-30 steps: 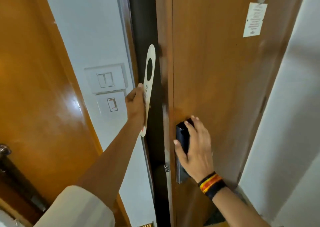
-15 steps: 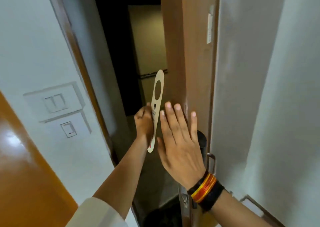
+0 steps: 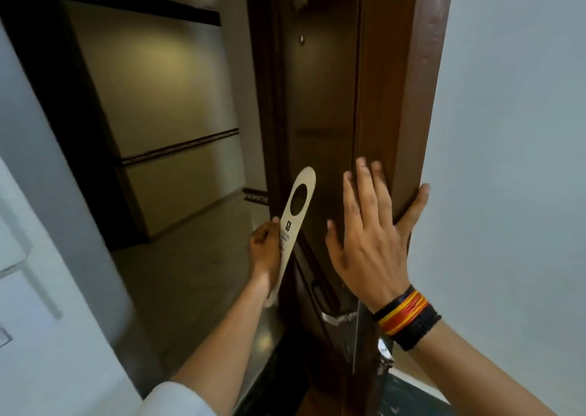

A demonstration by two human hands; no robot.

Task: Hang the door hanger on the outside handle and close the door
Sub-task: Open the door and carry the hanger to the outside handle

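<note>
Gripping door hanger upright, left hand; right hand splayed around door edge

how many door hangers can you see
1: the door hanger is held upright in the left hand, beside the outer face of the open door. None hangs on a handle.

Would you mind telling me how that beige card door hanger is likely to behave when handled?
The beige card door hanger stands straight above the left hand gripping its middle, so probably fairly stiff. It looks thin and flat, so likely light, and its round hole may tear if forced.
</note>
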